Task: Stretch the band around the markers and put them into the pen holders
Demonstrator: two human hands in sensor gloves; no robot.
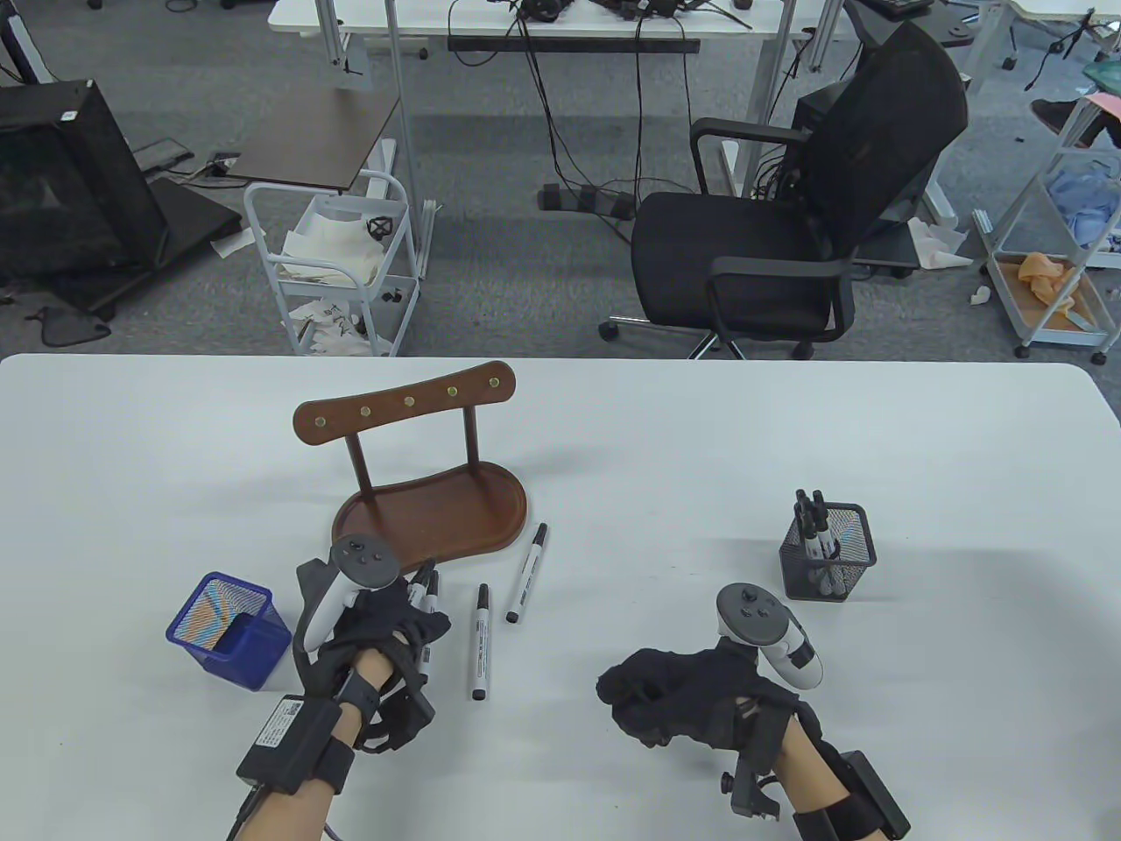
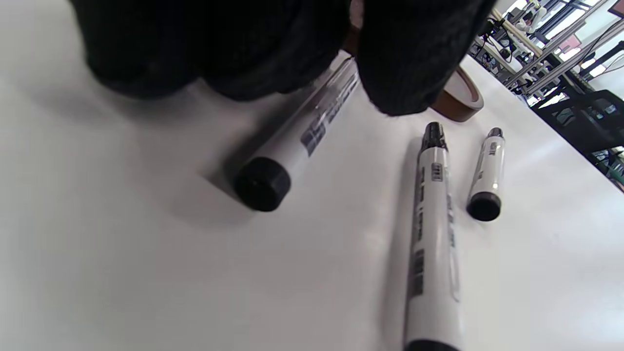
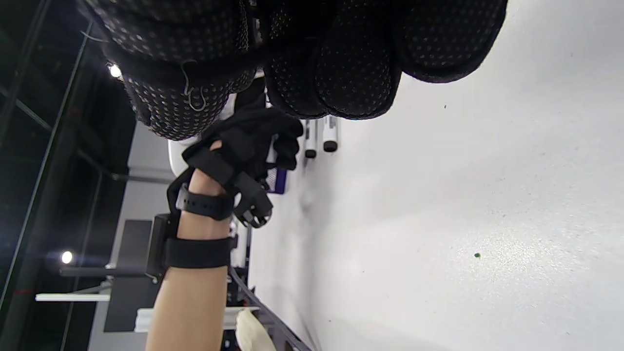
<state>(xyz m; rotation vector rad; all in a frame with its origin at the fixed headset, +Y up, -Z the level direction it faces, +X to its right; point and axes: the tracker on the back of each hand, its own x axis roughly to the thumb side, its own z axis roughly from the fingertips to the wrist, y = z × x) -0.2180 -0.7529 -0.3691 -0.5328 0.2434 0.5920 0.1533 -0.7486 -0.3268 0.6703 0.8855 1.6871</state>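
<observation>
My left hand [image 1: 412, 618] lies on the table just right of the blue pen holder [image 1: 229, 631], its fingers curled over white markers with black caps [image 1: 426, 596]. In the left wrist view one gripped marker [image 2: 302, 141] lies on the table under the fingers [image 2: 409, 63]. Two loose markers [image 1: 481, 642] [image 1: 526, 574] lie right of that hand, also seen close up as a long marker [image 2: 434, 243] and a short one [image 2: 485, 175]. My right hand [image 1: 631, 692] rests curled in a fist with nothing visible in it. No band shows in any view.
A black mesh holder [image 1: 828, 552] with several markers stands at the right. A brown wooden stand [image 1: 429, 512] sits behind the left hand. Beyond the table's far edge are an office chair [image 1: 788, 219] and a white cart [image 1: 337, 263].
</observation>
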